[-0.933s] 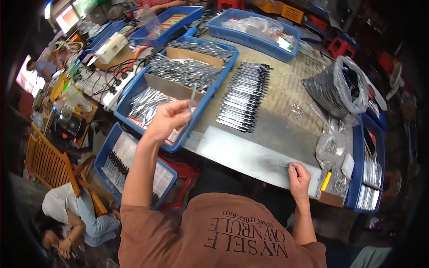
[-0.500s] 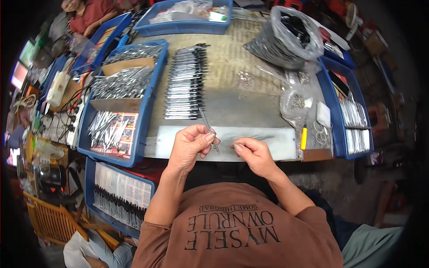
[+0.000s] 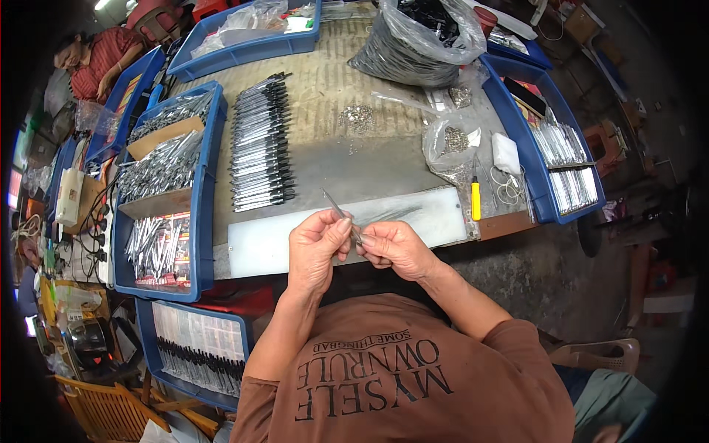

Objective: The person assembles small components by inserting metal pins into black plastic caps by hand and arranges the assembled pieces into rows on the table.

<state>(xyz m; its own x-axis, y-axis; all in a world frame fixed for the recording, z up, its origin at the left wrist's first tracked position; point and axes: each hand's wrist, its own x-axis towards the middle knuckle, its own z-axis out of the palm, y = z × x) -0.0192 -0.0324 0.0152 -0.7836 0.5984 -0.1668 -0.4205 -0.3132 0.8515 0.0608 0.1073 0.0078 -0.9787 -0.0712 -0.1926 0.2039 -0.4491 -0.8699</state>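
A slim silver pen barrel (image 3: 334, 204) slants up out of my left hand (image 3: 320, 240), whose thumb and fingers pinch it near its lower part. My right hand (image 3: 395, 247) meets it from the other side, closed with thumb and fingertips at the barrel's lower end. Whether a tiny piece also sits between those fingertips is hidden. Both hands are over the near edge of a white board (image 3: 258, 247). Beyond them, to the left, lies a long row of silver pens (image 3: 258, 144) with black ends, laid side by side. Small metal pieces (image 3: 358, 118) are heaped mid-table.
Left stands a divided blue tray (image 3: 214, 177) of silver parts; below it, another blue tray (image 3: 240, 332) holds pens. On the right are a yellow-handled screwdriver (image 3: 475, 201), a bag of small parts (image 3: 450, 140), and a blue tray (image 3: 543, 196). A person (image 3: 100, 63) sits far left.
My right hand has moved left and now meets the lower end of the pen barrel in my left hand. The view has turned, so the table appears shifted leftward.
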